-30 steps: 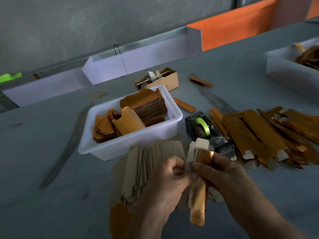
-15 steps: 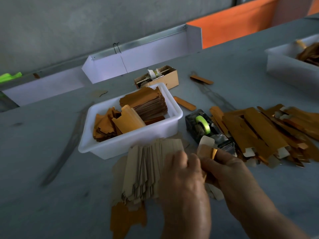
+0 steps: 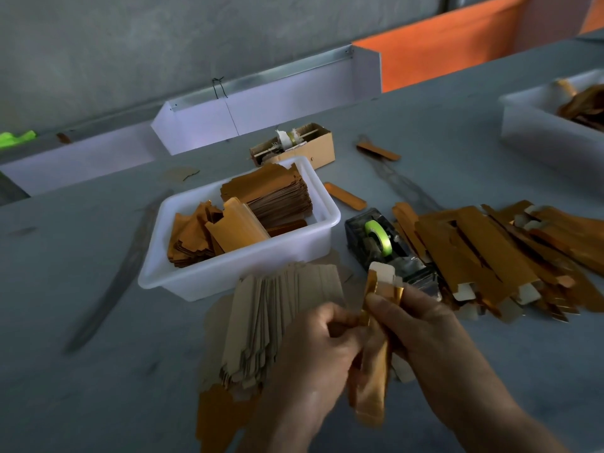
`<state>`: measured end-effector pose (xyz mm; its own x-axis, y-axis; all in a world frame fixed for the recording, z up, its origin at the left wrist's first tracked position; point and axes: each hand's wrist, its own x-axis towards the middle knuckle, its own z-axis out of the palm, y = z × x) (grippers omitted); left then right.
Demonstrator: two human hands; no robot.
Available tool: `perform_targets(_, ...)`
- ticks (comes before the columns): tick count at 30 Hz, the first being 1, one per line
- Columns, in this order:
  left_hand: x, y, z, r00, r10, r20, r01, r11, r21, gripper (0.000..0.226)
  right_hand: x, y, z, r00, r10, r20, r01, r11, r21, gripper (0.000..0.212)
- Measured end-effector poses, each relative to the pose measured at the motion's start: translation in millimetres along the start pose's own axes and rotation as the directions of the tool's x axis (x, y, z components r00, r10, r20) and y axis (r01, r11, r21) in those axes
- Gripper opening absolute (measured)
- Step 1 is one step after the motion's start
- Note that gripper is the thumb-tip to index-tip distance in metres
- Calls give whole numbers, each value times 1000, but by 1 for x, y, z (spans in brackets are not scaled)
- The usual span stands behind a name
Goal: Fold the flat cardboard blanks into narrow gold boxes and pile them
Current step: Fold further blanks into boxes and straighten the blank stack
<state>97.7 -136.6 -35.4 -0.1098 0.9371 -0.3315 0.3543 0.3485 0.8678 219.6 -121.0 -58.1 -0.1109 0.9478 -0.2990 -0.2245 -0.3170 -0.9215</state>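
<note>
Both hands hold one narrow gold box (image 3: 376, 380) upright in front of me, its pale top flap standing open. My left hand (image 3: 313, 361) pinches its left edge near the middle. My right hand (image 3: 425, 335) grips the upper part, thumb across the gold face. A fanned stack of flat blanks (image 3: 271, 325), grey side up, lies on the table just left of my hands. A pile of folded gold boxes (image 3: 496, 253) spreads out at the right.
A white tub (image 3: 235, 276) with gold blanks stands beyond the fanned stack. A tape dispenser (image 3: 379, 243) with green tape sits between tub and pile. A small cardboard box (image 3: 313, 148) and loose gold strips lie farther back. Another white tub (image 3: 536, 132) is at far right.
My left hand has drawn back from over the box to its left edge, and the box's lower half shows again. The top flap has tilted left.
</note>
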Motion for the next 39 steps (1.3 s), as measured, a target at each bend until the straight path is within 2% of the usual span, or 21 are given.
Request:
perform_targets(2,1,-1,-4,1000,-14,24,15,999,-50,9,2,-2,-8,988,-139,-68,114,951,-289,14)
perform_targets(4,4,-1,-6,999,-1,-34,0,1000,-24,10,9,-11,-24,908,-379,-180,212,785,-581,10)
perform_targets(6,6,-1,-6,997,17,-70,-19,999,-30,11,20,-24,-44,823,-520,-231,215,661,-719,12)
perform_targets(7,7,1,-5,997,19,-72,-22,999,-47,11,27,-29,-52,831,-505,-231,183,642,-745,12)
perform_targets(10,11,4,0,998,1,-62,-6,996,-84,11,45,-36,-61,942,-302,-143,93,647,-757,10)
perform_targets(13,16,6,5,999,-19,-42,15,994,-106,9,53,-34,-59,972,-206,-109,55,659,-750,9)
perform_targets(21,26,0,8,997,-70,-25,64,980,-191,8,60,-30,-56,982,-142,-122,21,730,-683,6)
perform_targets(25,27,0,9,998,-62,-26,56,981,-186,9,60,-28,-51,967,-231,-108,101,736,-669,12)
perform_targets(26,27,-1,9,998,-58,-24,53,981,-186,9,59,-26,-49,960,-255,-116,132,778,-614,12)
perform_targets(28,27,-1,9,999,-48,-22,42,981,-191,10,54,-25,-47,964,-218,-150,158,929,-334,10)
perform_targets(29,26,-2,9,999,-43,-23,38,980,-194,11,51,-25,-48,966,-196,-168,155,961,-228,9)
perform_targets(30,26,-2,8,999,-41,-23,35,980,-197,11,49,-24,-49,964,-201,-176,162,964,-213,10)
perform_targets(34,25,-2,7,1000,-15,-2,14,976,-219,12,39,-18,-55,916,-348,-198,193,817,-543,18)
perform_targets(39,23,6,16,997,56,47,-40,952,-304,15,35,-4,-56,889,-397,-227,141,711,-689,8)
